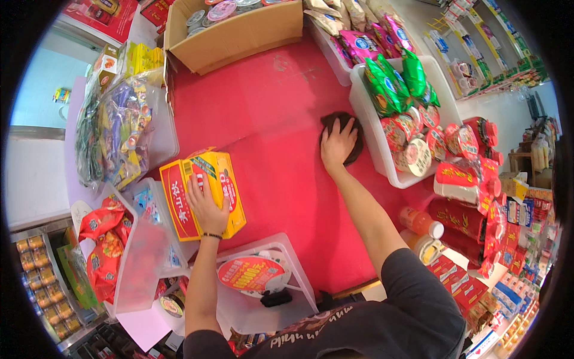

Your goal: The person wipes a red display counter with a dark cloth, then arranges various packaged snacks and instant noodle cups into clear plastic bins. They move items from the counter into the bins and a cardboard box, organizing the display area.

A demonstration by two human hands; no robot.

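Observation:
My right hand (339,146) lies spread on a dark cloth (357,154), pressed on the red tabletop (269,134) beside a white plastic bin. On the left, my left hand (208,208) rests on a yellow and red cardboard box (234,197), with fingers over its top and side. Whether its fingers grip the box or only lie against it is hard to tell. Close behind the box stands a translucent bin with blue packets.
The white bin (374,148) on the right holds green bags and cup packs. At the far edge stands an open cardboard box (242,45) with lidded tubs. A clear bin (296,264) with a paper fan (251,274) is near my body. Bottles (419,221) stand at the right edge.

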